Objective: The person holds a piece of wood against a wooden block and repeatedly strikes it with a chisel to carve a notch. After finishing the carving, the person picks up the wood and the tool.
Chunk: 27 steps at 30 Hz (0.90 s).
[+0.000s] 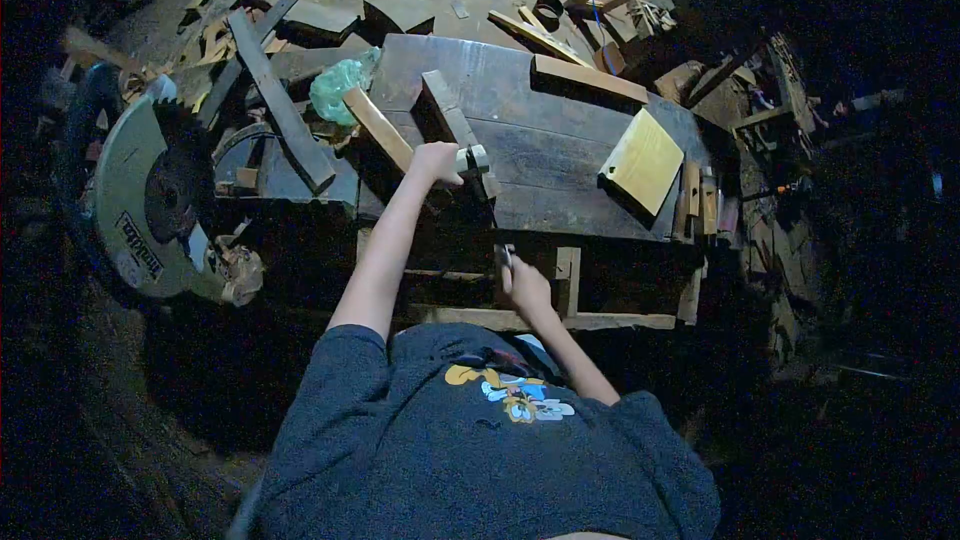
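Observation:
My left hand (437, 162) is closed at the near end of a dark wooden block (447, 110) on the workbench (540, 160). Its fingers grip a small pale wood piece (478, 157) lying across that block. Below the bench's front edge, my right hand (528, 292) is wrapped round the handle of a thin tool (506, 254) that looks like a hand saw. The dark, narrow blade runs up toward the wood near my left hand; where it meets the wood is hard to make out. A brown wooden strip (378, 128) lies left of the block.
A large Makita circular saw (128, 200) stands at the left. Near it are a long plank (277, 100) and a green plastic bag (338, 90). A wooden bar (590, 78) and a yellowish board (645, 162) lie on the bench's right half. Wood scraps litter the floor beyond.

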Available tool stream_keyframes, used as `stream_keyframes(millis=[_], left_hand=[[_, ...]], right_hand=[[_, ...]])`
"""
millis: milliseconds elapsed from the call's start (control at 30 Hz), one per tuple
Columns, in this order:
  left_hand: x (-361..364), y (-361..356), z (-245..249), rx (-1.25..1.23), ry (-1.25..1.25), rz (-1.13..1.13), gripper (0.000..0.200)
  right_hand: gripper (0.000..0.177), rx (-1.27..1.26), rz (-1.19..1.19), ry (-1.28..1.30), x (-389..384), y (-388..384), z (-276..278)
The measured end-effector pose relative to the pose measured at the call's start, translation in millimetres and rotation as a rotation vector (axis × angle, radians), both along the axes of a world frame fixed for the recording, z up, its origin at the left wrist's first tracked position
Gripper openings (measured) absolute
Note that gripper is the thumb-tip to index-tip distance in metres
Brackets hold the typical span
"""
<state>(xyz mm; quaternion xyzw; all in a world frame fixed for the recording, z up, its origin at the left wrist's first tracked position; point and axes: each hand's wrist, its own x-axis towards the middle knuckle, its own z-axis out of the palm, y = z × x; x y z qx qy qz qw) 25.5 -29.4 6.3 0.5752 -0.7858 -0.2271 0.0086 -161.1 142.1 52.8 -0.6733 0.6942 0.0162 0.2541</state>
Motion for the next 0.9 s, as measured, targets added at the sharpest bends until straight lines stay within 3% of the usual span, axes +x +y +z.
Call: stream_keyframes(millis=[100,267,333,467,533,633,767,833,867,900], left_hand=[[1,-6,-6,0.037,-0.003,-0.037,0.049],[3,-18,-12,0.088,0.004,-0.100,0.051],[5,-25,-19,0.121,0.008,-0.110,0.051],[7,-36,-29,0.223,0.041,-0.195,0.053],[8,-38,-27,0.244,0.062,-0.237,0.052],[10,-43,-39,0.228,0.128,-0.296,0.050],[9,-44,-36,0.261,-0.002,-0.298,0.051],[11,-49,-44,0.297,0.037,-0.299,0.054],[13,-51,-53,0.160,0.139,-0.451,0.051],[12,-52,-50,0.153,0.142,-0.448,0.051]], right_hand=[[0.019,-0.037,-0.018,-0.087,1,0,-5],[0.018,-0.176,-0.012,-0.164,37,-75,-25],[0.018,-0.174,-0.006,-0.046,43,-80,-22],[0.017,-0.244,0.007,-0.059,11,-17,-29],[0.021,-0.126,-0.035,-0.144,-2,9,-36],[0.022,-0.130,-0.059,-0.207,-4,6,-48],[0.014,-0.273,-0.032,-0.216,28,-64,-54],[0.016,-0.307,-0.025,-0.211,41,-77,-58],[0.016,-0.306,-0.042,-0.191,44,-78,-58],[0.017,-0.308,-0.055,-0.167,44,-80,-59]])
